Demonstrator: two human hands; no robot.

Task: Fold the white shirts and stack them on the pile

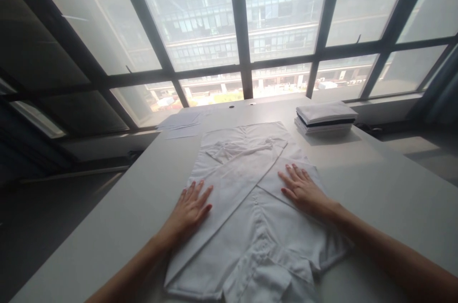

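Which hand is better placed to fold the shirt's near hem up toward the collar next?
Probably the left hand: it lies flat on the white shirt nearer its lower edge, on the folded-over sleeve panel. The right hand rests flat farther up the shirt. The gap is small, so both could move together.

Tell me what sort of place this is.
Probably an upper-floor office or workroom. A long pale table stands against a wall of tall windows facing another office block. Both hands, left hand and right hand, lie flat on a white shirt, near a stack of folded garments.
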